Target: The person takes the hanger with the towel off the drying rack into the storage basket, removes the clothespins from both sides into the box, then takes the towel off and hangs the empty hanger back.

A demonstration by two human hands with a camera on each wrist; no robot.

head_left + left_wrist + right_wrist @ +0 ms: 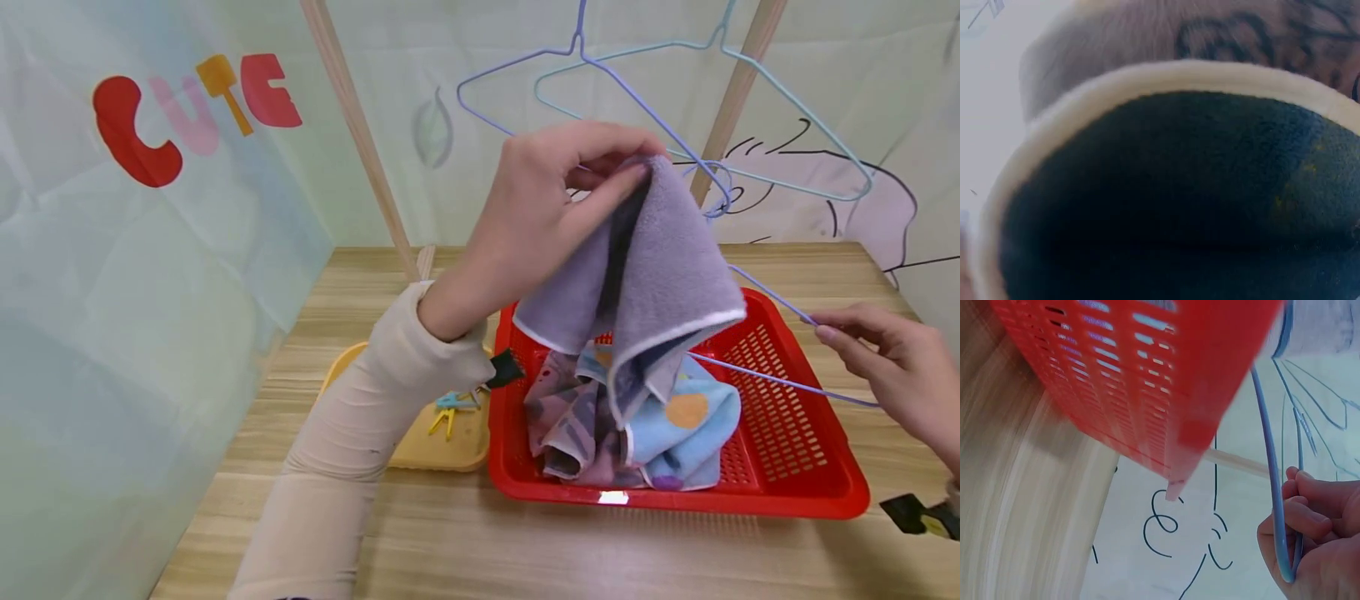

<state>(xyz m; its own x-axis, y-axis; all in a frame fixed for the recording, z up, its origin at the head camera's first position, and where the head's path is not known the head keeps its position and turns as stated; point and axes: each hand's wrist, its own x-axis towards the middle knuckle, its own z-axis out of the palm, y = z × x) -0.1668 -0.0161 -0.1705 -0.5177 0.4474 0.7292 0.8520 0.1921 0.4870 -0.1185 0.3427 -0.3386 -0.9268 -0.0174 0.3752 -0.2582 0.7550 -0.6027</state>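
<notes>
My left hand pinches a small grey-purple towel by its top, and the towel hangs in folds over the basket. White trim runs along its lower edges. At the right, my right hand grips one end of a blue-purple hanger, whose other end passes behind the towel. The right wrist view shows the fingers curled at the bent end of this hanger. A dark fold of cloth with a pale hem fills most of the left wrist view.
Below is a red basket with a pink-grey patterned cloth and a light blue spotted cloth. Left of it, a yellow tray holds clothespins. A purple hanger and a teal hanger hang behind, near wooden poles.
</notes>
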